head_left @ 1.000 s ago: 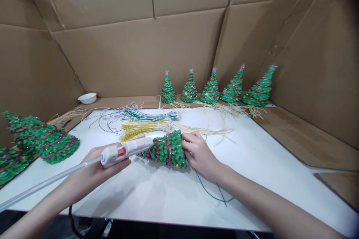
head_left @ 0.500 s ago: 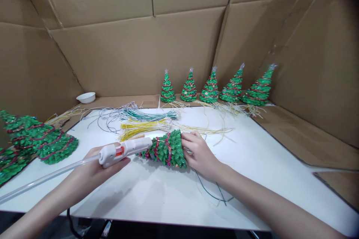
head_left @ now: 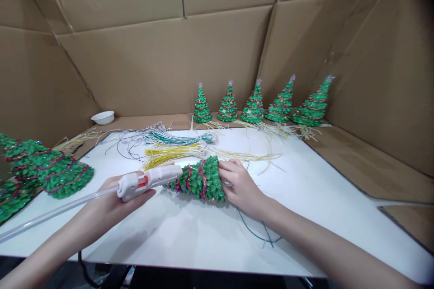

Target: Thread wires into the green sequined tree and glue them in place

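My left hand [head_left: 117,201] is closed around a white glue gun [head_left: 149,181] with an orange part; a long clear glue stick [head_left: 61,211] runs out of its back. The gun's front end is at the side of a small green Christmas tree [head_left: 202,179] with red garland, tilted over on its side with the tip toward the left. My right hand [head_left: 239,185] grips the tree at its base, fingers partly hidden behind and inside the rim. Dark green wires [head_left: 257,235] trail below my right wrist.
Bundles of yellow wires [head_left: 172,153] and green wires [head_left: 179,139] lie behind the tree on the white table [head_left: 190,244]. Several finished-looking trees [head_left: 228,106] stand along the cardboard wall [head_left: 152,63]. More trees [head_left: 64,174] lie at left, and a white bowl [head_left: 103,118] sits at back left.
The glue gun and my left hand have shifted very slightly left. My right hand and the tree are almost unmoved.
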Motion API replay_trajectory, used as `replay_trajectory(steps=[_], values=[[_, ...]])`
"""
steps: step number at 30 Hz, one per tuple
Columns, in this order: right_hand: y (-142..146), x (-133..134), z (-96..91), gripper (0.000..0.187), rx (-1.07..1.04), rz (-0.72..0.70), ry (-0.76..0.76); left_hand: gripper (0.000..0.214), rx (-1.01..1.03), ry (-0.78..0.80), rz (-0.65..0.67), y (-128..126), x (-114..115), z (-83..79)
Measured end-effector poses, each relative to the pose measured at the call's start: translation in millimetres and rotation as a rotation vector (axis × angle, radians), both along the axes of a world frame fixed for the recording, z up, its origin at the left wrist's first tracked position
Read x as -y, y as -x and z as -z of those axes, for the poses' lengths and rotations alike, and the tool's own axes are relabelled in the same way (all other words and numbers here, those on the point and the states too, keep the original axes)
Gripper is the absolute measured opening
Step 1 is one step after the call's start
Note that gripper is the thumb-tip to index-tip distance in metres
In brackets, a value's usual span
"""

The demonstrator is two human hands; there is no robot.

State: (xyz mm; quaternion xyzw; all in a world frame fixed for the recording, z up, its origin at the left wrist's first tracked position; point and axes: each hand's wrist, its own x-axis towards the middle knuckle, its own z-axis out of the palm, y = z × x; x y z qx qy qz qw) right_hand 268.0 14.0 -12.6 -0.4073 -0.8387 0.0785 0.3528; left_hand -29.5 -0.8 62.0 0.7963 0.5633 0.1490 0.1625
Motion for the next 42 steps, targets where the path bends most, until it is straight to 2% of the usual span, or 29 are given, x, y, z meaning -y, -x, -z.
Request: replay_trajectory(steps=[5,12,21,28,33,42], values=[[0,0,-0.8,0.021,-0.004,0.003,0.017,0.043,0.026,-0.066,-0.037,-8,3,-8.9],[2,0,-1.7,0.022,-0.038,0.016,0.063,0.048,-0.020,-0.034,-0.056,-7,3,-13.5],[8,0,-5.1,0.025,-0.187,0.120,0.330,0.052,-0.060,0.021,-0.086,-2,-8,-13.3],[10,-3,1.8,0.023,-0.332,0.102,0.401,0.051,-0.112,0.052,-0.087,4,-15,-11.3],[10,-3,3.2,0.020,-0.371,0.067,0.328,0.047,-0.069,0.030,-0.018,4,-19,-14.0],[7,-3,-0.6,0.023,-0.249,0.056,0.148,0.043,-0.156,-0.006,-0.023,3,-23,-17.3]])
